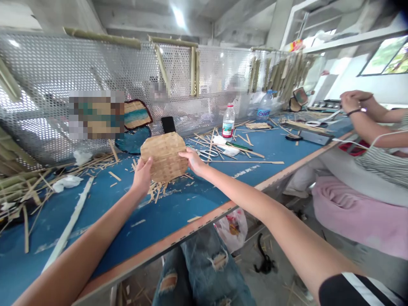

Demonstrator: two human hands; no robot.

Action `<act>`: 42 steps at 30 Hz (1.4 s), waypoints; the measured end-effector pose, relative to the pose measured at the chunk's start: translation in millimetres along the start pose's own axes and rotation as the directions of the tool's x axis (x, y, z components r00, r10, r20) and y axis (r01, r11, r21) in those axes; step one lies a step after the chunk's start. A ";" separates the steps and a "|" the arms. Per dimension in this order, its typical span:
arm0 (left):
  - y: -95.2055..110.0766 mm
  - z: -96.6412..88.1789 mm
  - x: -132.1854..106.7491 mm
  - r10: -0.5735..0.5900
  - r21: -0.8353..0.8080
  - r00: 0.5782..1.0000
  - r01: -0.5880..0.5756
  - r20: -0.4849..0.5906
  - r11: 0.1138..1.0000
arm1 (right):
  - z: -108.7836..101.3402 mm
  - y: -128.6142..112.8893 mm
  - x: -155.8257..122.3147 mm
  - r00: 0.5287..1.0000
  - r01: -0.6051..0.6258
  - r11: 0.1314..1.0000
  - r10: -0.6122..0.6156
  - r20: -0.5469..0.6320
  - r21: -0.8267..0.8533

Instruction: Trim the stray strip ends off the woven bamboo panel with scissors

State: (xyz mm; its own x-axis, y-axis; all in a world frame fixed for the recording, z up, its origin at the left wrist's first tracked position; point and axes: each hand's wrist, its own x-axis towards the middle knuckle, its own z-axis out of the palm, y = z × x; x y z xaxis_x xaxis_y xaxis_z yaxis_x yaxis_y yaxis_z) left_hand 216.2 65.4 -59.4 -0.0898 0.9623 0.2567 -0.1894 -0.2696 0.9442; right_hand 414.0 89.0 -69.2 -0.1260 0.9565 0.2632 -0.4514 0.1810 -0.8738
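Observation:
A woven bamboo panel (165, 157) with trimmed corners is held up over the blue table, tilted toward me. My left hand (143, 175) grips its lower left edge, thumb on the near face. At the right edge my right hand (193, 161) pinches it, with the thumb in front. The fingers behind the panel are hidden. Below it lies a heap of short bamboo strips (158, 189). Behind it, a dark phone (168, 124) leans against the mesh, near a blue woven round piece (127, 142) and a striped woven piece (137, 114).
A small bottle (228, 122), scissors (206, 154) and loose strips lie right of the panel. A large water bottle (266, 104) stands farther back. A perforated metal screen (210, 80) bounds the table (204, 193). At the right sits a co-worker, whose hands (352, 101) are raised.

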 end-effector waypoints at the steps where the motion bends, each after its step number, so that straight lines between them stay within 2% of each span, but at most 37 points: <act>1: -0.1 -0.9 1.3 -0.009 -0.009 1.000 0.009 -0.006 1.000 | 0.4 0.0 0.0 1.000 -0.006 1.000 0.006 0.013 -0.005; 7: -3.4 2.2 2.3 -0.051 -0.030 0.996 0.053 0.074 0.998 | -12.8 -9.6 6.7 1.000 -0.022 1.000 0.023 0.011 -0.010; 12: -7.8 -4.8 2.5 -0.102 0.038 0.984 0.097 0.143 0.995 | -30.6 -20.4 17.6 0.998 0.026 0.999 -0.024 -0.053 0.026; 17: -14.6 -9.0 3.9 -0.149 0.092 0.961 0.131 0.234 0.987 | -36.2 -27.2 22.8 0.996 0.036 0.999 -0.033 -0.083 0.040; 23: -18.1 -8.1 3.6 -0.119 0.102 0.969 0.098 0.216 0.990 | -36.6 -35.3 15.6 0.999 -0.015 0.998 0.013 0.034 0.065; 27: -16.1 -9.5 3.2 -0.098 0.103 0.976 0.079 0.194 0.991 | -45.4 -34.6 13.6 0.969 -0.161 0.986 0.166 0.184 -0.042; 30: -14.7 -9.5 2.5 -0.097 0.103 0.974 0.077 0.204 0.992 | -53.1 -31.6 15.1 0.940 -0.238 0.964 0.259 0.224 -0.119; 37: -12.8 -6.8 -0.4 -0.126 0.102 0.965 0.105 0.228 0.989 | -56.8 -30.1 16.5 0.924 -0.257 0.957 0.284 0.258 -0.132; 42: -13.5 -6.6 -0.5 -0.136 0.112 0.969 0.115 0.206 0.987 | -58.6 -40.3 10.4 0.895 -0.274 0.952 0.303 0.328 -0.134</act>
State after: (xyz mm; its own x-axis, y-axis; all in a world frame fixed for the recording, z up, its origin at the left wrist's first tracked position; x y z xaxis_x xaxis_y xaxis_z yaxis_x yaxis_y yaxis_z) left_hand 212.4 68.3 -73.6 0.1400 0.9767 0.1627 -0.0881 -0.1514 0.9845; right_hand 482.6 105.1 -55.2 -0.5397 0.8353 0.1049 -0.2772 -0.0587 -0.9590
